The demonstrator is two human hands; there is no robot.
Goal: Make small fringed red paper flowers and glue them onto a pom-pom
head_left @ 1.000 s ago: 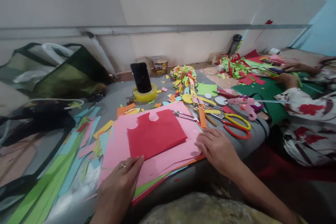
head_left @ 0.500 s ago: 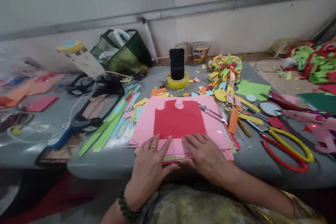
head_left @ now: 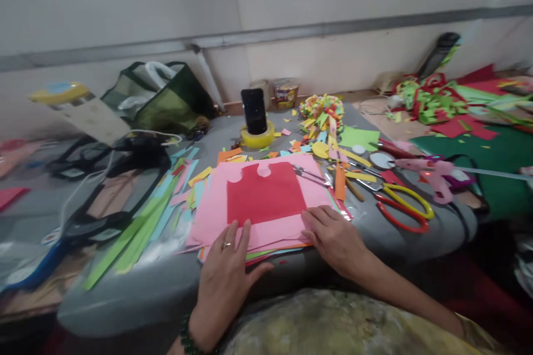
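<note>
A red sheet (head_left: 266, 194) with rounded notches cut in its top edge lies on a stack of pink paper (head_left: 212, 205). My left hand (head_left: 229, 272) rests with spread fingers at the red sheet's lower left, fingertips by its bottom edge. My right hand (head_left: 337, 238) lies at the sheet's lower right corner, fingers extended over the pink paper. Silver tweezers (head_left: 312, 176) lie across the right part of the stack.
Scissors with red and yellow handles (head_left: 406, 208) and a pink glue gun (head_left: 433, 175) lie at the right. A phone (head_left: 254, 111) stands in a yellow tape roll (head_left: 258, 136) behind the stack. Green strips (head_left: 133, 227) and a blue-handled tool (head_left: 37, 266) are at the left.
The view has turned to the right. My right hand has slid rightward along the paper's lower edge, away from my left hand. The red sheet now sits slightly tilted in view.
</note>
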